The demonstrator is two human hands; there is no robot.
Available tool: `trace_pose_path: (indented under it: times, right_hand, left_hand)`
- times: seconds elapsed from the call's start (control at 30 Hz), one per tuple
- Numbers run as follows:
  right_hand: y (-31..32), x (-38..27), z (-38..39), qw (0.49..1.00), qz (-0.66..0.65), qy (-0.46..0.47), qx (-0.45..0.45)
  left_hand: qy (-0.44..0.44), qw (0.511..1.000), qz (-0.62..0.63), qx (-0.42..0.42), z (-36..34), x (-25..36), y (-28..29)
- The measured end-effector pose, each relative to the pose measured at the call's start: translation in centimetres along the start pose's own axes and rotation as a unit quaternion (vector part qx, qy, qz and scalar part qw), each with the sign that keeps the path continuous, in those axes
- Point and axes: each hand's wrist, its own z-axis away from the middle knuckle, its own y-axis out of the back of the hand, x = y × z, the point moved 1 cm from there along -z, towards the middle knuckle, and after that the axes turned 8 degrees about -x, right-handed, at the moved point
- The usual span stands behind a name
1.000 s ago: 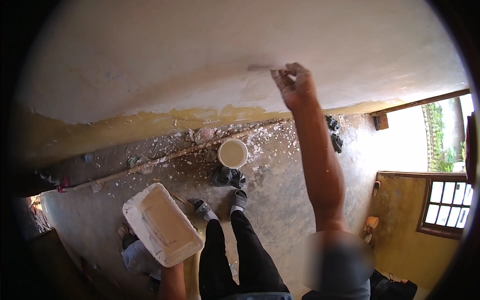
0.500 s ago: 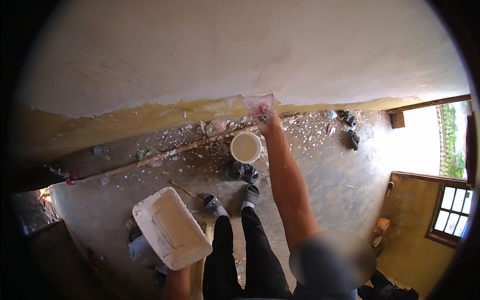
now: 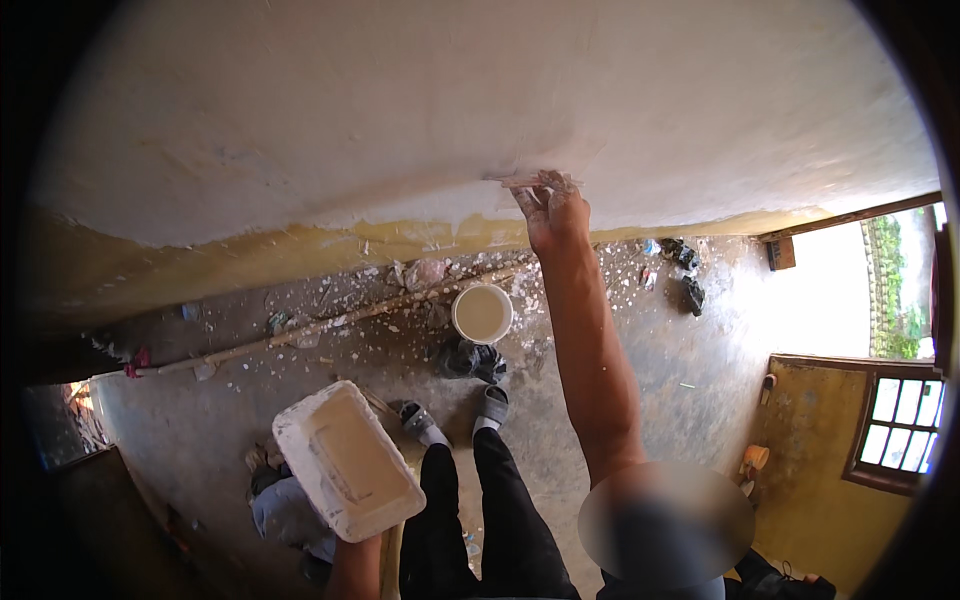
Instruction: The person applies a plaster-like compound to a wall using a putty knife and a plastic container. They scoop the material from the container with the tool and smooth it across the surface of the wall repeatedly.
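My right hand (image 3: 556, 207) is raised to the wall, fingers closed on a thin, flat putty scraper (image 3: 522, 183). The blade shows nearly edge-on against the pale coating of the wall (image 3: 400, 110), just above its ragged lower border. Below that border runs a bare yellow strip (image 3: 300, 250). At lower left, a white rectangular tub (image 3: 303, 470) with cream-coloured paste (image 3: 355, 455) inside is held up by my left hand. The tub hides those fingers; only my left forearm (image 3: 355, 572) shows beneath it.
A round white bucket (image 3: 483, 313) of pale liquid stands on the floor by a black plastic bag (image 3: 472, 361). One long pole (image 3: 330, 328) lies along the wall among white flakes. Black bags (image 3: 680, 254) lie further right, near a bright doorway (image 3: 825, 285). My sandalled feet (image 3: 418, 417) are below.
My right hand has moved up the wall with the scraper, whose blade has tipped from showing its flat face to nearly edge-on. The tub stays at lower left, barely shifted.
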Motion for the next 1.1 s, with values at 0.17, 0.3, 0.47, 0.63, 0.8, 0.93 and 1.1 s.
trace_pose_path:
  times: [0.17, 0.3, 0.47, 0.63, 0.8, 0.93, 1.1]
  right_hand:
    - [-7.4, -4.1, 4.4, 0.995, 0.068, 0.073, -0.031]
    - [4.6, -0.2, 7.2, 0.989, 0.131, -0.037, 0.064]
    - [17.7, 2.1, -0.9, 0.964, 0.105, -0.062, 0.238]
    - [16.1, 2.4, -4.1, 0.976, 0.02, -0.058, 0.208]
    - [7.3, -1.0, 0.0, 0.986, 0.006, 0.074, 0.147]
    - [4.0, -4.8, 0.3, 0.986, 0.03, 0.143, 0.08]
    - [-0.6, -7.4, 1.9, 0.983, 0.042, 0.17, 0.054]
  left_hand:
    - [-0.003, 1.0, 0.004, 0.011, 1.0, -0.5, 0.0]
    - [-0.001, 1.0, 0.008, 0.006, 0.5, -0.9, -0.9]
    - [0.033, 0.999, 0.014, -0.004, -1.7, -3.1, -0.6]
    - [0.04, 0.999, 0.005, 0.011, -1.9, -3.4, 0.3]
    - [0.029, 1.0, 0.002, 0.0, -2.7, -3.6, -0.8]
    - [0.035, 0.999, 0.007, -0.024, -4.5, -4.2, -2.3]
    - [0.031, 0.999, 0.006, -0.033, -4.9, -3.8, -3.3]
